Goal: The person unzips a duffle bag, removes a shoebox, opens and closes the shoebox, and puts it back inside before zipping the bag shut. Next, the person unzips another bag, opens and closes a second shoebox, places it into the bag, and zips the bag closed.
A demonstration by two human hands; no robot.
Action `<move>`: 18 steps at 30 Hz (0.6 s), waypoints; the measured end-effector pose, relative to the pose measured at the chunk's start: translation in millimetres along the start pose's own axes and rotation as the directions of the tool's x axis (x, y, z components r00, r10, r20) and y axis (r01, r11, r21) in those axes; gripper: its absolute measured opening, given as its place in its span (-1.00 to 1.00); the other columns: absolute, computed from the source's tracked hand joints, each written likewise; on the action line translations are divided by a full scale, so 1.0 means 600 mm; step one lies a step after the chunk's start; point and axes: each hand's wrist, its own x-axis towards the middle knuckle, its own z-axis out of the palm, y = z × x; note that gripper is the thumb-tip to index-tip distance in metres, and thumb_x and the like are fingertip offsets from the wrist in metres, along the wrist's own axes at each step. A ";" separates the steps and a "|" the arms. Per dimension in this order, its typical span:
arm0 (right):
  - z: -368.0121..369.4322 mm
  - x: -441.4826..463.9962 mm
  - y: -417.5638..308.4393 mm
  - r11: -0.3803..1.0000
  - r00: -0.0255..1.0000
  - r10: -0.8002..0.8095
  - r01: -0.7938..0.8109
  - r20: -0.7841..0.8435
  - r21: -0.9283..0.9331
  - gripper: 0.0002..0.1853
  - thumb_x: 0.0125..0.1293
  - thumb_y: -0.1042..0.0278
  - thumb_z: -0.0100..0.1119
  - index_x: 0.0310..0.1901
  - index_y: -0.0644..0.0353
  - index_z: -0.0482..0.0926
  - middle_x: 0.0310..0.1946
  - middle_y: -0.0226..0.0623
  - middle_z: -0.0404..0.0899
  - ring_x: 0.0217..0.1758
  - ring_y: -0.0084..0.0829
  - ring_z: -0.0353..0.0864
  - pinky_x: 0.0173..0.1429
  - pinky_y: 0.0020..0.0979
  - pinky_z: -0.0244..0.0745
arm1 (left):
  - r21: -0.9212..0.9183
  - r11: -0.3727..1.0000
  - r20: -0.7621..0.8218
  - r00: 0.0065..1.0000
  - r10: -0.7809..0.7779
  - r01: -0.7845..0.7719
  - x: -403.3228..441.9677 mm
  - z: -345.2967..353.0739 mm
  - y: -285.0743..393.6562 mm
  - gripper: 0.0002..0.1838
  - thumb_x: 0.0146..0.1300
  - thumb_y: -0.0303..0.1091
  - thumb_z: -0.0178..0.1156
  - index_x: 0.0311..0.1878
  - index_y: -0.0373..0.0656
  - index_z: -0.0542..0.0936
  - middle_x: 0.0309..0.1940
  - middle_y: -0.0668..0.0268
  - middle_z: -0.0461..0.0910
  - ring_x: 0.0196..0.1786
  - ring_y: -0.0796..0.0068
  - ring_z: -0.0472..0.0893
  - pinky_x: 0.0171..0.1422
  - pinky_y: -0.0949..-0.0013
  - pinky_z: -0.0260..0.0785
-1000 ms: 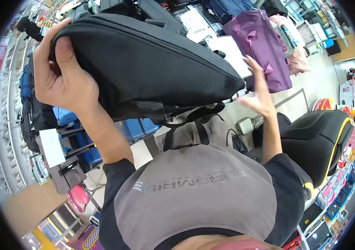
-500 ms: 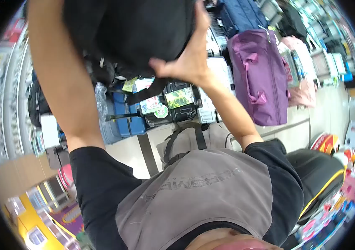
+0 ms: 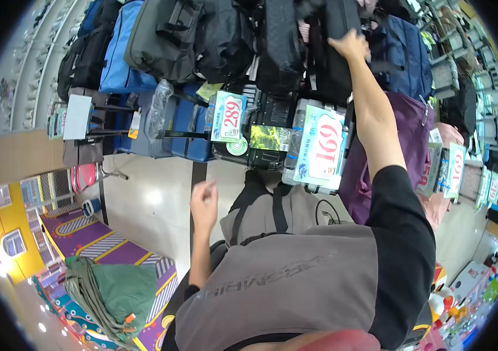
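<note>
My right hand [image 3: 351,47] reaches out to a dark bag [image 3: 339,20] in the back row. Its thumb stands apart from the fingers and it appears to rest against the bag's near face. My left hand [image 3: 204,202] hangs close to my body over the floor, fingers curled in, with nothing visible in it. Left of the reached-for bag stand a black bag [image 3: 278,44], another black bag [image 3: 225,47] and a dark grey bag [image 3: 158,41]. A purple duffel bag [image 3: 398,152] lies beneath my right forearm.
Suitcases with a 289 price card [image 3: 228,117] and a 169 price card [image 3: 322,149] stand before the bags. A blue bag [image 3: 121,47] is at left, a navy bag [image 3: 406,58] at right. Green cloth [image 3: 120,286] lies on a purple patterned surface [image 3: 79,234].
The black bag that was up close in my hands is now away from me. My left hand has dropped back beside my body; my right reaches forward to the row.
</note>
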 end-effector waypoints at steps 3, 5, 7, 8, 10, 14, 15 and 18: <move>0.068 0.032 0.011 0.998 0.998 0.053 -0.053 0.014 0.016 0.12 0.18 -0.66 0.06 0.62 -0.08 0.10 0.53 0.31 0.16 0.57 0.23 0.21 0.53 0.28 0.03 | -0.037 0.992 0.002 0.993 -0.120 0.120 -0.066 -0.011 -0.061 -0.73 0.43 -0.47 0.25 0.14 -0.33 0.65 -0.06 0.21 0.67 -0.17 0.51 0.69 -0.04 0.46 0.55; 0.085 0.044 0.026 0.993 0.999 -0.027 0.023 -0.039 -0.114 0.08 0.22 -0.70 -0.04 0.60 -0.09 0.16 0.46 0.27 0.27 0.54 0.24 0.26 0.49 0.30 0.11 | -0.067 0.985 -0.012 0.987 -0.162 0.161 -0.069 -0.010 -0.078 -0.73 0.46 -0.44 0.22 0.15 -0.32 0.64 -0.02 0.20 0.65 -0.12 0.49 0.70 0.00 0.44 0.56; 0.058 0.031 0.018 0.995 0.995 0.098 -0.098 0.002 0.012 0.05 0.29 -0.63 -0.03 0.56 0.10 0.22 0.46 0.29 0.28 0.51 0.25 0.31 0.51 0.24 0.16 | -0.110 0.977 0.025 0.983 -0.183 0.184 -0.060 -0.011 -0.076 -0.72 0.46 -0.42 0.22 0.15 -0.31 0.63 -0.02 0.20 0.65 -0.09 0.46 0.70 0.04 0.41 0.56; 0.044 -0.008 0.018 0.991 0.992 -0.030 0.046 -0.123 0.126 -0.01 0.34 -0.52 0.03 0.52 0.17 0.26 0.43 0.32 0.30 0.50 0.26 0.31 0.52 0.15 0.21 | -0.140 0.975 0.045 0.985 -0.167 0.171 -0.029 -0.009 -0.073 -0.72 0.46 -0.42 0.21 0.16 -0.31 0.63 -0.01 0.19 0.65 -0.08 0.45 0.70 0.05 0.39 0.56; 0.014 -0.103 0.043 0.895 0.863 -0.292 0.399 -0.412 0.201 -0.17 0.42 -0.29 0.15 0.42 0.31 0.36 0.37 0.33 0.35 0.43 0.24 0.40 0.46 0.00 0.36 | -0.109 0.991 0.085 0.994 -0.067 0.077 0.014 -0.014 -0.070 -0.73 0.42 -0.44 0.23 0.12 -0.30 0.65 -0.03 0.14 0.66 -0.10 0.35 0.71 0.04 0.35 0.56; -0.139 -0.463 0.063 0.834 0.937 -0.176 0.306 -0.303 0.459 -0.46 0.38 0.14 0.36 0.21 0.39 0.51 0.11 0.05 0.54 0.20 -0.10 0.59 0.28 -0.22 0.48 | -0.098 0.987 0.203 0.968 0.144 -0.127 0.114 -0.005 -0.062 -0.77 0.38 -0.44 0.25 0.06 -0.27 0.68 -0.13 0.13 0.67 -0.15 0.29 0.72 -0.02 0.31 0.54; -0.141 -0.529 0.105 0.876 0.950 -0.066 0.201 -0.304 0.438 -0.48 0.38 0.17 0.36 0.20 0.38 0.52 0.11 0.01 0.55 0.17 -0.15 0.61 0.25 -0.23 0.50 | -0.124 0.973 0.243 0.945 0.220 -0.195 0.144 0.001 -0.059 -0.78 0.38 -0.43 0.25 0.04 -0.26 0.68 -0.16 0.13 0.67 -0.17 0.29 0.71 -0.04 0.30 0.53; -0.133 -0.709 0.253 0.885 0.935 0.310 -0.218 -0.173 0.412 -0.55 0.38 0.16 0.35 0.10 0.38 0.58 0.05 0.02 0.59 0.12 -0.13 0.63 0.24 -0.21 0.49 | -0.099 0.932 0.330 0.872 0.363 -0.350 0.217 0.024 -0.033 -0.85 0.37 -0.44 0.25 -0.09 -0.31 0.67 -0.28 0.09 0.66 -0.23 0.21 0.69 -0.07 0.26 0.50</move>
